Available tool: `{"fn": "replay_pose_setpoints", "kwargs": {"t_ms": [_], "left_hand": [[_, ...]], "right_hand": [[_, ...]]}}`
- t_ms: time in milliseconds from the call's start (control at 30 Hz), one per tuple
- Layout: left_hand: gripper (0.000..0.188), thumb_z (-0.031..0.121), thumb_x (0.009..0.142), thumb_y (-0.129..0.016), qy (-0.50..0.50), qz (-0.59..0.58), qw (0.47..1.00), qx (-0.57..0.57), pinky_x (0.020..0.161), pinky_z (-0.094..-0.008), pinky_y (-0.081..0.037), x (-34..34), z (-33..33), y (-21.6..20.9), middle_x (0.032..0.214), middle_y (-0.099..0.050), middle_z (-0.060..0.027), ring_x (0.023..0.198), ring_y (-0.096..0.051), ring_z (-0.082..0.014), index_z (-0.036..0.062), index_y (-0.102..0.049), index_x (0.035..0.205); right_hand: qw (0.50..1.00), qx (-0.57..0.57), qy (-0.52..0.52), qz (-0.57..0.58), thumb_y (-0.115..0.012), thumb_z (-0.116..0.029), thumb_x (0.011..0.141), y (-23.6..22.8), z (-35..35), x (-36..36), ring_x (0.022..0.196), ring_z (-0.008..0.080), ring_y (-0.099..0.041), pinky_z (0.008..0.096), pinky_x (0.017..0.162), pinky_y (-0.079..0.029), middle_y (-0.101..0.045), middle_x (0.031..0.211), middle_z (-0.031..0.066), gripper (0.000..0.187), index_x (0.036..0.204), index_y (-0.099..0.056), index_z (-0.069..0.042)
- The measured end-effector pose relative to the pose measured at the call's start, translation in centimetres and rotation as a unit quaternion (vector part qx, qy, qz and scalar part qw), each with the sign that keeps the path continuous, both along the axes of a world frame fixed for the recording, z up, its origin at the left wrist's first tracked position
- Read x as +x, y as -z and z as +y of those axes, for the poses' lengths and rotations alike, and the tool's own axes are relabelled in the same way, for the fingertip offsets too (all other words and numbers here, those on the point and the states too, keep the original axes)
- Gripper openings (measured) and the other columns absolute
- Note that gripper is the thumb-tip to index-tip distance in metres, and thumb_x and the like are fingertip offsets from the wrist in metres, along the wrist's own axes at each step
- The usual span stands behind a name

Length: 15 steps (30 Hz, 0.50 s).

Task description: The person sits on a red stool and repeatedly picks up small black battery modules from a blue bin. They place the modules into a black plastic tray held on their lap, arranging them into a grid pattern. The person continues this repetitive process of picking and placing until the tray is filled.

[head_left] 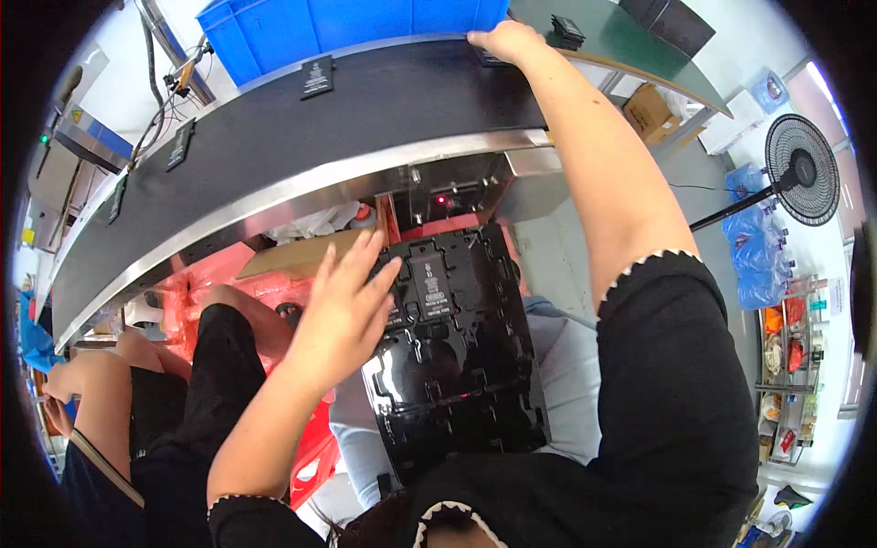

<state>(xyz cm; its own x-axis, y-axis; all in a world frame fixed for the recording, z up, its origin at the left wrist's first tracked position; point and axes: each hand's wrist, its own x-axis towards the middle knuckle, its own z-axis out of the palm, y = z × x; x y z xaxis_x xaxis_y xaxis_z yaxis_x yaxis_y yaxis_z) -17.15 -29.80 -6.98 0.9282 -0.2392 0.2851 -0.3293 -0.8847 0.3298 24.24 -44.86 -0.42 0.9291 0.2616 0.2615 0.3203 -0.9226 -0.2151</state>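
My right hand [509, 42] reaches out to the far right end of a black conveyor belt [393, 100]. It is closed at a flat black battery [491, 58]; most of its fingers are hidden from view. My left hand [343, 306] is open with fingers spread, over the left edge of a black moulded plastic tray [475, 365] on my lap. One flat black battery [431, 285] lies in a slot near the tray's far end. Beside my left fingertips another battery [395, 315] shows in part.
More batteries lie spaced along the belt, one [317, 77] near the middle. Behind it stands a blue bin [347, 32]. A green table [630, 55] holds a small battery stack [567, 32]. Another person [100, 393] sits at left. A black fan [802, 169] stands at right.
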Motion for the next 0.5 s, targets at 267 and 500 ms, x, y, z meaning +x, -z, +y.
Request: {"fn": "replay_pose_setpoints", "kwargs": {"t_ms": [267, 500], "left_hand": [[0.092, 0.03, 0.072, -0.079, -0.141, -0.167, 0.976, -0.011, 0.116, -0.0432, -0.027, 21.1, 8.0, -7.9, 0.155, -0.026, -0.0267, 0.144, -0.026, -0.0397, 0.0043, -0.035, 0.148], [0.079, 0.034, 0.071, -0.081, -0.117, 0.143, 0.98, -0.08, 0.109, -0.0373, -0.037, 27.1, 8.7, -8.1, 0.134, -0.057, -0.0206, 0.125, -0.052, -0.0274, 0.0026, -0.052, 0.138]], "right_hand": [[0.957, 0.178, 0.056, 0.224, -0.077, -0.011, 0.07, -4.3, -2.4, -2.8, 0.055, 0.0255, -0.06, 0.0377, 0.051, -0.047, -0.067, 0.07, 0.015, 0.014, 0.075, -0.071, 0.0], [0.85, 0.368, -0.287, 0.244, -0.074, -0.04, 0.08, -2.9, -10.1, -17.4, 0.098, 0.0173, -0.064, 0.0333, 0.083, -0.05, -0.07, 0.108, 0.009, 0.044, 0.107, -0.071, -0.006]]}}
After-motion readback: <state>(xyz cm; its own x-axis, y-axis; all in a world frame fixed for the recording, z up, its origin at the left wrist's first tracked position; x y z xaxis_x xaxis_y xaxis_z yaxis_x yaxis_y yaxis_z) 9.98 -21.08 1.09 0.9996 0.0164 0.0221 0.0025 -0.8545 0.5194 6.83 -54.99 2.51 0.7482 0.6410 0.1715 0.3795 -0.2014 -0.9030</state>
